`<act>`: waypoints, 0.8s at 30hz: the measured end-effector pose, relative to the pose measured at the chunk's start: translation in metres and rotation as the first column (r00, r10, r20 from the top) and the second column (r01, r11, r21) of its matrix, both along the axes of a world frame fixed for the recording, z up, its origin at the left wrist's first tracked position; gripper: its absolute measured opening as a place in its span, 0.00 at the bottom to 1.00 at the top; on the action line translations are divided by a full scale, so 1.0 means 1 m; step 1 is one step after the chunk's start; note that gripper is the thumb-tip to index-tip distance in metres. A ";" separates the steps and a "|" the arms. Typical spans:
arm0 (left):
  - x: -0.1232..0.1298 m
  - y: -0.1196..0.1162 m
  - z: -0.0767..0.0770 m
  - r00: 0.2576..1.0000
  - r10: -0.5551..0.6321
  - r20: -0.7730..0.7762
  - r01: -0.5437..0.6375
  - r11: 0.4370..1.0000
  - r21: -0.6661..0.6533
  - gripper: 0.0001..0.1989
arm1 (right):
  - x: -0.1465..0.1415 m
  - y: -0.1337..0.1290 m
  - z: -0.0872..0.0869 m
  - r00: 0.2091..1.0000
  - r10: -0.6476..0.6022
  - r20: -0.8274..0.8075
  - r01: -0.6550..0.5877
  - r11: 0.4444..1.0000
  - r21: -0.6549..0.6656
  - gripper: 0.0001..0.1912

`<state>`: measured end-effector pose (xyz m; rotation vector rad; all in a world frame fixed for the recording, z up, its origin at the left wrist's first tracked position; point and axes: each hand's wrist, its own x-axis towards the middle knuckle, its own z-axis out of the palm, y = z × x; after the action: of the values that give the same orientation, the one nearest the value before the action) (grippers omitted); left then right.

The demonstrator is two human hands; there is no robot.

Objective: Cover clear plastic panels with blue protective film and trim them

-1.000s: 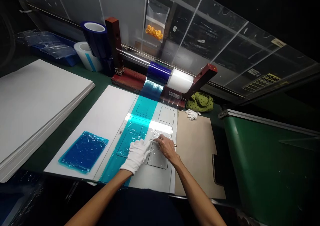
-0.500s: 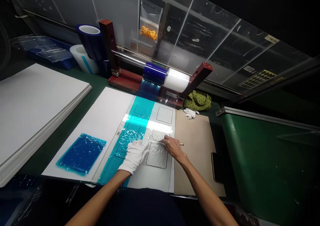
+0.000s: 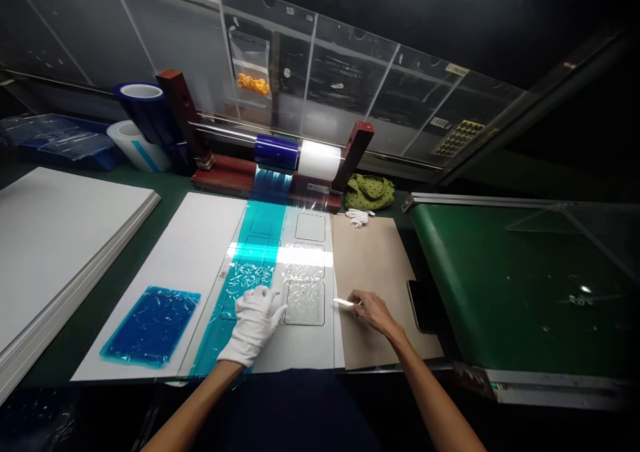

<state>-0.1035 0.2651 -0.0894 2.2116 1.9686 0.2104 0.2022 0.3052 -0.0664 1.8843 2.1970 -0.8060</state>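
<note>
My left hand [image 3: 250,327], in a white glove, rests palm down with its fingers apart at the right edge of the blue film strip [image 3: 213,339]. Bare, my right hand [image 3: 373,311] is above the brown board [image 3: 373,252], its fingers pinching a slim white tool [image 3: 343,303] whose exact kind I cannot make out. The tool's tip points left, near the right edge of the outlined sheet [image 3: 305,339]. Wrinkled clear film [image 3: 305,265] lies over the printed rounded rectangles. To the left is a stack of cut blue film pieces [image 3: 155,322].
A red-brown stand [image 3: 220,175] holds a blue film roll [image 3: 277,152] and a white film roll [image 3: 320,160]. White sheets [image 3: 65,239] are stacked at left. A phone [image 3: 423,305], a green conveyor belt [image 3: 510,292] and a dotted green pouch [image 3: 370,192] are at right.
My right hand has moved right, off the clear film and over the brown board, with the tool. My left hand has shifted slightly toward me on the film. The camera view has turned.
</note>
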 end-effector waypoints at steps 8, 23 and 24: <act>0.016 -0.034 -0.013 0.990 -0.082 -0.119 0.080 0.997 -0.020 0.21 | -0.021 -0.044 -0.030 0.948 -0.197 -0.251 0.186 0.980 -0.068 0.10; 0.015 -0.018 -0.010 0.988 -0.153 0.021 0.154 0.988 -0.034 0.14 | -0.024 -0.045 -0.039 0.561 -0.469 -0.682 0.146 0.867 -0.477 0.20; 0.015 -0.018 -0.007 0.990 -0.141 0.030 0.142 0.989 -0.038 0.14 | -0.022 -0.045 -0.038 0.546 -0.480 -0.686 0.151 0.862 -0.483 0.21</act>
<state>-0.0884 0.2472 -0.0964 2.2991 1.7767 0.1795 0.1799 0.2604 -0.1046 1.9482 1.7700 -2.3543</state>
